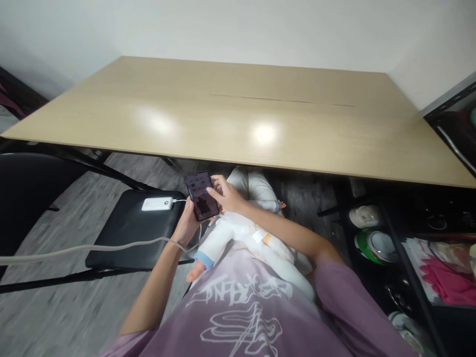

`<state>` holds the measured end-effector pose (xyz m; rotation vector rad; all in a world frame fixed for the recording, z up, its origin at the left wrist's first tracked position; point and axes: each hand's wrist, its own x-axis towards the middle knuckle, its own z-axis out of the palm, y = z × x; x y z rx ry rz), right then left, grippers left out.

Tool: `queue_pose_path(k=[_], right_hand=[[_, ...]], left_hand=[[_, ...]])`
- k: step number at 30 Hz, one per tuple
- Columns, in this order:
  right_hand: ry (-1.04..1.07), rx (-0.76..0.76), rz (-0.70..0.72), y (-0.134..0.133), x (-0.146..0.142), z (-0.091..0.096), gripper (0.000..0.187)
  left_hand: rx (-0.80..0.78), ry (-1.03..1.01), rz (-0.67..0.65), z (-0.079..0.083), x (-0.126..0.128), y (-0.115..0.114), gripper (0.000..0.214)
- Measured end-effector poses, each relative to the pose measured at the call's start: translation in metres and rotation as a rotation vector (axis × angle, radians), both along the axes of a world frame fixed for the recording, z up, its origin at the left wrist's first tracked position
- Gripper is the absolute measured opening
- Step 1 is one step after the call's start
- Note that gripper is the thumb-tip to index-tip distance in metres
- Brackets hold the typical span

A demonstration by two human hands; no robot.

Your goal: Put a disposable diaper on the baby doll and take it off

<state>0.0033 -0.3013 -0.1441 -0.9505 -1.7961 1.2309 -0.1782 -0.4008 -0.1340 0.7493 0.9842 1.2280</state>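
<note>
My left hand (187,222) is wrapped round the lower part of a dark smartphone (199,194), holding it up below the table edge. My right hand (225,194) rests over the phone's right side, with its fingers bent and the thumb touching the lit screen. A white doll (238,235) in white clothes with blue cuffs lies across my lap, under my right forearm.
A wide light wooden table (238,119) stretches ahead. To the left stands a black chair (126,233) with a white power bank (157,204) on its seat, and a white cable (92,248) runs across it. A dark shelf (405,238) with dishes and pink items stands at the right.
</note>
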Motion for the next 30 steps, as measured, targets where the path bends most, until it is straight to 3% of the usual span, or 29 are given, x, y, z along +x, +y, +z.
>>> queue_pose_path(k=[2,8,20,25,30], right_hand=[[-0.005,0.000,-0.001,0.000,0.000,-0.002,0.050],[0.002,-0.015,-0.020,0.003,0.000,-0.005,0.033],[0.030,-0.003,0.001,0.003,-0.002,-0.011,0.044],[0.073,-0.032,0.012,0.002,0.001,-0.006,0.040],[0.018,-0.031,-0.012,-0.003,0.001,0.001,0.052]], left_hand=[[0.005,-0.003,0.003,-0.001,-0.001,0.000,0.067],[0.007,0.007,0.013,-0.002,-0.002,-0.001,0.065],[0.008,0.058,0.013,-0.004,-0.001,-0.002,0.069],[0.002,0.064,0.008,-0.004,0.000,-0.002,0.071],[-0.001,0.083,0.013,-0.007,0.004,-0.002,0.070]])
